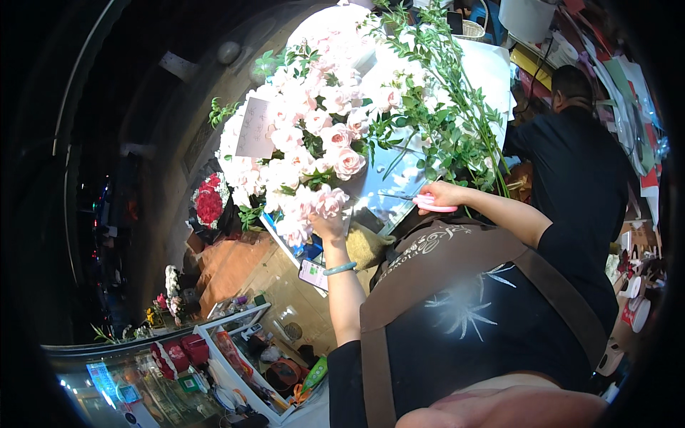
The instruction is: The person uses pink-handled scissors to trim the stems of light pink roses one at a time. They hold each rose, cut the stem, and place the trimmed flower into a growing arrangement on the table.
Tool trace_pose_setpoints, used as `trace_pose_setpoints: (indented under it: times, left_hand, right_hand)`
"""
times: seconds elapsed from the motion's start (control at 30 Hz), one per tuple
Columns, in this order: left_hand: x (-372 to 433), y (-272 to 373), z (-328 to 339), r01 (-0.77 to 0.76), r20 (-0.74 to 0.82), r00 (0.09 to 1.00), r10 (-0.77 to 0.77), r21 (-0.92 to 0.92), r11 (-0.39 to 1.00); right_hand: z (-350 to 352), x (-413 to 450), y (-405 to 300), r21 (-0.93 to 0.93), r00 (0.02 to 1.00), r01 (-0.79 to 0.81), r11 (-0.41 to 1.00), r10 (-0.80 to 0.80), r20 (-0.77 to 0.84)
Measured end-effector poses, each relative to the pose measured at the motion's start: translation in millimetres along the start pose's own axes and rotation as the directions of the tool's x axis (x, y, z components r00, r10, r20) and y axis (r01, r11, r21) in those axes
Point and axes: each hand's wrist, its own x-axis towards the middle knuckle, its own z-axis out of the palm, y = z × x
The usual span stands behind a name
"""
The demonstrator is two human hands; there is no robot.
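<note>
A large arrangement of pale pink roses (316, 120) fills the upper middle of the view, with a handwritten card (255, 128) on its left side. My left hand (327, 226) reaches up to the blooms at the near edge; its fingertips are partly hidden among petals, so whether it grips a stem is unclear. In my right hand (440, 197) are scissors with pink handles (436, 204), their dark blades pointing left over a blue-grey surface. Long leafy green stems (455, 107) lie beyond and to the right of that hand.
A person in dark clothes (578, 155) is close by at the right. A phone (312, 273) lies at the table's edge beside my left wrist. Red and white flowers (209, 202) stand at the left. A white-framed case (243, 369) with tools and supplies is at the lower left.
</note>
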Motion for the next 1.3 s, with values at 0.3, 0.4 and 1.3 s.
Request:
trace_pose_setpoints:
  times: [0.3, 0.4, 1.3]
  left_hand:
    - [4.8, 12.0, 6.7, 0.161, 0.136, 0.986, -0.094, -0.67, 0.725]
    - [3.5, 11.3, 5.8, 0.018, -0.056, 0.998, 0.019, 0.592, 0.806]
    - [-12.6, -59.2, -4.9, -0.15, 0.232, 0.917, -0.323, 0.954, 0.259]
  right_hand:
    - [1.5, 1.0, 7.5, 0.038, 1.0, -0.005, 0.999, 0.005, 0.0]
    - [2.0, 3.4, 8.6, 0.022, 0.999, 0.03, 0.999, -0.029, -0.027]
    - [-17.7, 19.5, -7.3, -0.358, 0.99, -0.053, 0.932, 0.002, -0.141]
